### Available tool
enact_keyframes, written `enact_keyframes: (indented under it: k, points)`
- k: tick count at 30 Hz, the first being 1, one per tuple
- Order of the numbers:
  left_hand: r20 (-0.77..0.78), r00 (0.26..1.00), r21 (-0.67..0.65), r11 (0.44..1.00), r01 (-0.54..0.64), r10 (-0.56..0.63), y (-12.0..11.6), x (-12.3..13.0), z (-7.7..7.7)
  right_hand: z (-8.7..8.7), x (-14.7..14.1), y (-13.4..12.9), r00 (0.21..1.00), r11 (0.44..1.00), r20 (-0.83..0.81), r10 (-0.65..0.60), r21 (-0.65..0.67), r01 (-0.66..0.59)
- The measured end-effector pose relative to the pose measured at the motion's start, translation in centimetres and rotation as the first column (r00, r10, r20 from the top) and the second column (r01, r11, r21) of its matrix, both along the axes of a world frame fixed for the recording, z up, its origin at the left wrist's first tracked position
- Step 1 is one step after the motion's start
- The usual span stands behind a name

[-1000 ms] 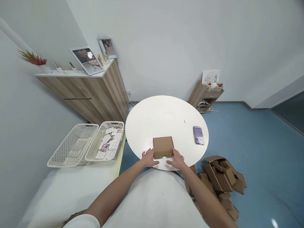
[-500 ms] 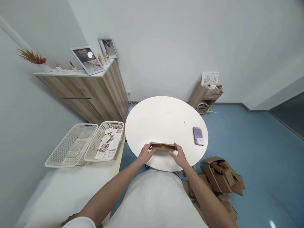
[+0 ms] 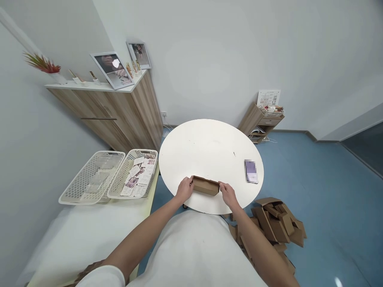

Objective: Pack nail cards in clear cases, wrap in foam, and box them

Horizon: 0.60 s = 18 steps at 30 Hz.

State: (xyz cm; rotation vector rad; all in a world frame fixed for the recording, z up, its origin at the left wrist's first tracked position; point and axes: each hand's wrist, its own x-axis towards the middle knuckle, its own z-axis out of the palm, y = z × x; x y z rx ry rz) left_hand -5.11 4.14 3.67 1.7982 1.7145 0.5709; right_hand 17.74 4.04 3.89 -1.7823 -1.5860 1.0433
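Note:
A long, narrow brown cardboard box (image 3: 206, 186) is held between both hands over the near part of the white oval table (image 3: 206, 147). My left hand (image 3: 185, 189) grips its left end. At the right end, my right hand (image 3: 228, 194) has its fingers closed on the box's edge. The box slants a little, its right end nearer to me, and a raised edge runs along its far side. Whether its inside holds anything cannot be made out.
A blurred purple-and-white item (image 3: 250, 171) lies at the table's right side. Two white baskets stand on the left, one with printed cards (image 3: 139, 177), the other (image 3: 92, 179) with clear packs. Brown cardboard boxes (image 3: 278, 223) are heaped on the floor at right. A wooden cabinet (image 3: 119, 107) stands at back left.
The box has turned from nearly level to slanted, its right end nearer me, and more of its near side shows. Both hands still hold the ends, fingers now closer around them.

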Motion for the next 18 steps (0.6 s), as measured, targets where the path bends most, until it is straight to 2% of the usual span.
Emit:
enact_keyframes:
  k: [13,18]
  points:
    - [0.101,0.995,0.032,0.999,0.004,-0.007,1.2,-1.3,0.0,0.7,0.0,-0.3,0.964,0.993,-0.257,-0.066,-0.107,0.040]
    - [0.174,0.984,0.008,1.000,-0.028,0.026,0.8,-1.3,-0.2,0.6,0.2,-0.5,0.961,0.991,-0.266,-0.081,-0.121,0.051]
